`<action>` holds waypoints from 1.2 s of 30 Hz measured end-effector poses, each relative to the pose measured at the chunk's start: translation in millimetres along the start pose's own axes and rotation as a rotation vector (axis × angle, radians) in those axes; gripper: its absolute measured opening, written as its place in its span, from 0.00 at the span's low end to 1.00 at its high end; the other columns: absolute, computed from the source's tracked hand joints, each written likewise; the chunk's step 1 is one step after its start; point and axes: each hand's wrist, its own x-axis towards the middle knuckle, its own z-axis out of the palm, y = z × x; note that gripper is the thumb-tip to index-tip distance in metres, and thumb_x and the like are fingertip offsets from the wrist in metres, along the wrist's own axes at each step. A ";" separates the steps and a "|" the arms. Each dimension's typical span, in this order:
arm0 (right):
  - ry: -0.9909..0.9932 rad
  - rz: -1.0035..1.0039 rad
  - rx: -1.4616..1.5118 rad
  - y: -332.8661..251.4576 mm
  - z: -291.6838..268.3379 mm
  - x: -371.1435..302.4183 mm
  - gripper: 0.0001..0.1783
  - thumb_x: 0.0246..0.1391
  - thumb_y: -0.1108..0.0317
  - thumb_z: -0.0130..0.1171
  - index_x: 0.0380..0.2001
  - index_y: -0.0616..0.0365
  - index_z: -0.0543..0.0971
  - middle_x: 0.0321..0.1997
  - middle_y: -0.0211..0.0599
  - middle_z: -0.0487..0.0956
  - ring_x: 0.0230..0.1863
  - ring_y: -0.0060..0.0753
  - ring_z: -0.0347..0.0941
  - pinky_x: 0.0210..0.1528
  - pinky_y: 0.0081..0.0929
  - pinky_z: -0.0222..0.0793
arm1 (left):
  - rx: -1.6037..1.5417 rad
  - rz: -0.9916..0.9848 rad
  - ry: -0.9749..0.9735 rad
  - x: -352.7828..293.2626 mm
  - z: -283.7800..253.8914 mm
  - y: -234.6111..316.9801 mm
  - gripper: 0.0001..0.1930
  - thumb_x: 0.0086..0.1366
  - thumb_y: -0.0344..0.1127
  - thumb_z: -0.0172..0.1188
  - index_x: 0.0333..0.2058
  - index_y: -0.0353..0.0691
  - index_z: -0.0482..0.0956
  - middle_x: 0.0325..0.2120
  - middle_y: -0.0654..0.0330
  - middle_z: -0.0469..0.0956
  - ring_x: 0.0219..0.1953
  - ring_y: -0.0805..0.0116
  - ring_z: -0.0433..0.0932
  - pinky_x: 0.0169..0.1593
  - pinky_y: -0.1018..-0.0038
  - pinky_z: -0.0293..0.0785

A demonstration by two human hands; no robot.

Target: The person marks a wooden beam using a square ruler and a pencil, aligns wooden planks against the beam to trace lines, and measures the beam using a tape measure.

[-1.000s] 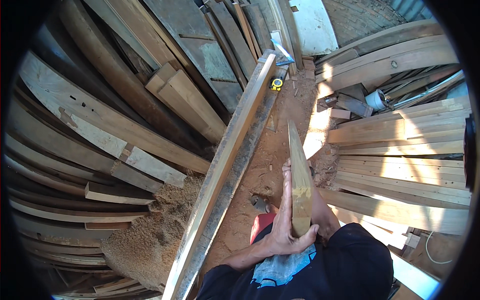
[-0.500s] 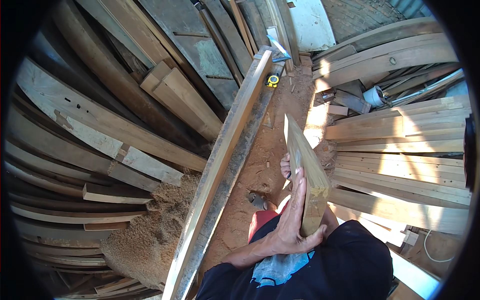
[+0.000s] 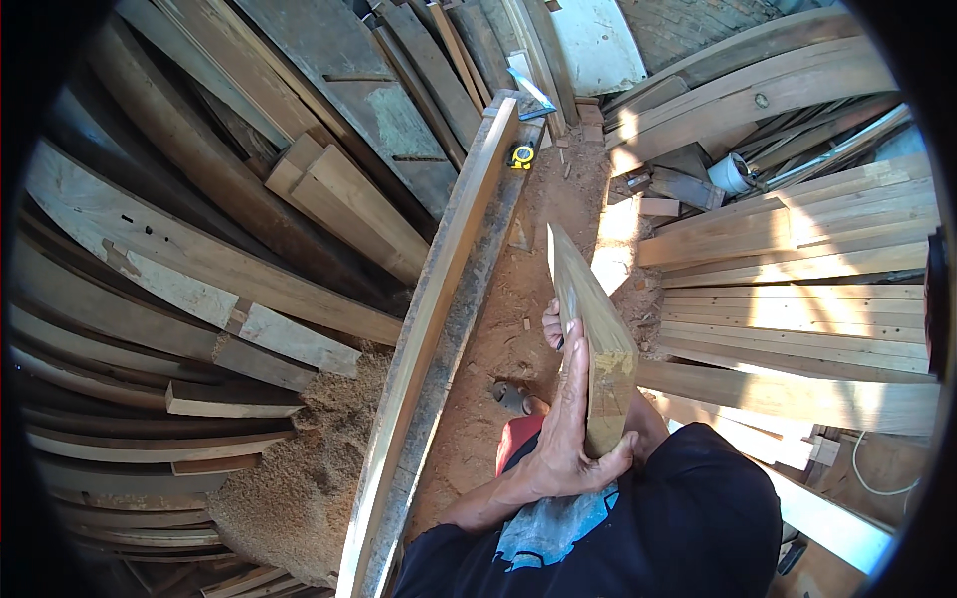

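A thick wooden beam [image 3: 588,309] is held up in front of my body, tilted with its far end pointing away and its squared near end toward me. My left hand [image 3: 568,429] grips the near end, fingers stretched along its left face and thumb at the lower edge of the end. Farther along, the fingertips of my right hand [image 3: 551,324] curl round from beneath the beam; the rest of that hand is hidden behind the wood. To the left, a long squared timber [image 3: 436,299] lies along a narrow, weathered bench [image 3: 424,439].
A yellow tape measure [image 3: 521,155] sits at the bench's far end, beside a blue-edged tool [image 3: 533,92] of unclear kind. Sawdust [image 3: 289,498] is heaped left of the bench. Stacked boards [image 3: 788,329] line the right, and planks [image 3: 229,249] crowd the left. A white bucket [image 3: 731,173] stands at the back right.
The whole view has shifted slightly, with the surroundings and the beam sliding a little left and mostly upward in the picture. Both hands keep the same hold on the beam.
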 end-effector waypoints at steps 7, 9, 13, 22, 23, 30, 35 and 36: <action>-0.009 -0.009 -0.003 3.6 -0.7 -0.1 0.26 0.58 0.44 0.64 0.49 0.52 0.80 0.44 0.33 0.84 0.44 0.36 0.82 0.48 0.39 0.80 | 0.000 0.023 0.005 -4.8 0.6 1.1 0.58 0.57 0.40 0.66 0.71 0.25 0.30 0.73 0.32 0.32 0.74 0.43 0.48 0.67 0.59 0.62; -0.008 -0.011 -0.005 5.0 0.7 -0.2 0.26 0.58 0.44 0.64 0.49 0.52 0.80 0.44 0.33 0.84 0.44 0.36 0.82 0.48 0.39 0.80 | 0.066 0.099 0.011 -4.7 -0.6 -1.0 0.58 0.57 0.41 0.66 0.71 0.25 0.31 0.73 0.32 0.32 0.75 0.41 0.43 0.71 0.58 0.56; -0.011 -0.005 -0.006 14.4 8.8 1.0 0.26 0.58 0.43 0.64 0.49 0.52 0.80 0.44 0.33 0.84 0.44 0.36 0.82 0.48 0.40 0.80 | 0.076 0.113 0.039 -8.2 -5.0 -0.5 0.58 0.57 0.41 0.65 0.71 0.25 0.31 0.73 0.32 0.32 0.75 0.39 0.39 0.73 0.57 0.49; -0.032 -0.102 0.010 -18.7 35.9 -0.8 0.26 0.58 0.43 0.64 0.49 0.51 0.80 0.44 0.32 0.85 0.44 0.36 0.82 0.48 0.41 0.80 | -0.308 -0.238 0.219 -88.4 -47.6 -23.4 0.54 0.52 0.35 0.73 0.70 0.31 0.45 0.66 0.46 0.58 0.70 0.56 0.60 0.70 0.59 0.59; 0.056 -0.135 -0.109 -20.5 54.2 -4.5 0.28 0.56 0.42 0.65 0.50 0.51 0.80 0.45 0.32 0.84 0.45 0.37 0.82 0.49 0.41 0.80 | -0.407 -0.233 0.249 -104.1 -62.9 -29.3 0.54 0.53 0.30 0.71 0.71 0.34 0.43 0.69 0.49 0.56 0.71 0.57 0.58 0.71 0.58 0.58; 0.324 -0.346 -0.586 -68.2 92.7 -11.0 0.28 0.54 0.50 0.69 0.47 0.62 0.78 0.43 0.39 0.84 0.39 0.31 0.82 0.44 0.30 0.80 | -0.941 -0.597 0.355 -159.3 -149.6 -138.3 0.43 0.59 0.45 0.72 0.67 0.34 0.58 0.56 0.53 0.74 0.55 0.57 0.77 0.60 0.57 0.73; 0.369 -0.442 -0.931 -75.7 118.1 -1.3 0.23 0.49 0.62 0.71 0.42 0.71 0.80 0.41 0.46 0.84 0.38 0.36 0.81 0.43 0.35 0.79 | -0.338 -0.800 -0.206 -144.1 -157.1 -217.9 0.29 0.69 0.49 0.62 0.58 0.32 0.71 0.49 0.61 0.79 0.48 0.75 0.77 0.51 0.73 0.75; 0.384 -0.464 -0.927 -84.5 115.6 2.2 0.23 0.49 0.62 0.71 0.42 0.71 0.80 0.41 0.46 0.84 0.38 0.36 0.81 0.43 0.35 0.79 | -0.340 -0.792 -0.230 -125.1 -146.5 -218.5 0.29 0.69 0.49 0.62 0.58 0.32 0.71 0.49 0.61 0.79 0.48 0.75 0.77 0.51 0.73 0.75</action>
